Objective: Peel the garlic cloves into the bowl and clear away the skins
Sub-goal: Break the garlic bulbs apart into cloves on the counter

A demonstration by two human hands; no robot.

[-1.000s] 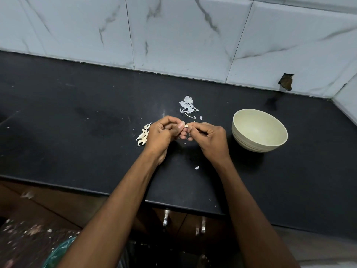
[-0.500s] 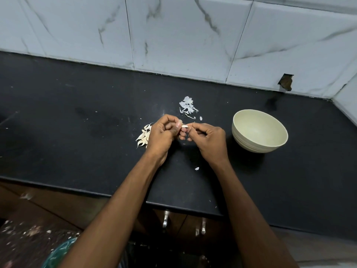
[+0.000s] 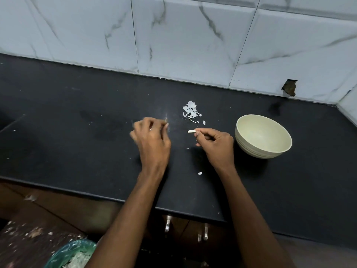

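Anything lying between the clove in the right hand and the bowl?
No. In the head view only the right hand holding the garlic clove spans that stretch; the countertop before the bowl is bare.

One bowl stood on the counter – one garlic clove showed. Two hands were in view – one heap of skins.

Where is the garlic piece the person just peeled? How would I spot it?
Find the pale bowl on the black counter. Just left of it, the right hand pinches a small white clove at its fingertips. It is smooth and solid, unlike the flaky skins behind.
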